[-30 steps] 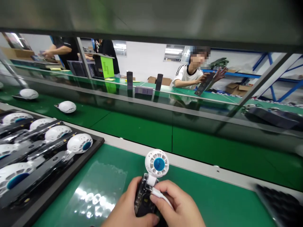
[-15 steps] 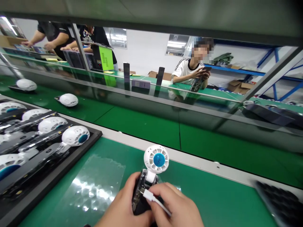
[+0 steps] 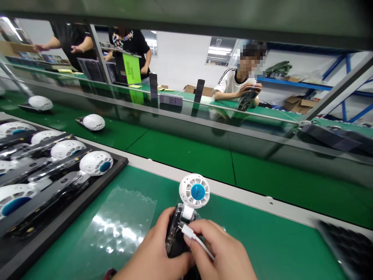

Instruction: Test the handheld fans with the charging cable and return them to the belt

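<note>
My left hand (image 3: 159, 247) is closed around the dark, partly see-through body of a small handheld fan (image 3: 174, 233). Its round white head with a blue centre (image 3: 198, 191) points up, toward the belt. Between thumb and fingers, my right hand (image 3: 218, 247) pinches the white plug of a USB cable (image 3: 188, 231). The plug's metal tip is at the side of the fan body; whether it touches or enters a port I cannot tell. The cable runs back under my right hand.
A black tray (image 3: 96, 194) of similar fans stands at left. Clear plastic film (image 3: 122, 217) lies on the green bench. Beyond the metal edge, a green belt carries fans (image 3: 94, 122). A black ridged tray (image 3: 346, 245) is at right. Co-workers stand or sit across the line.
The fans on the belt appear slightly further right in view. My hands, the fan and the plug keep nearly the same pose. The co-workers at the back left have shifted their arms.
</note>
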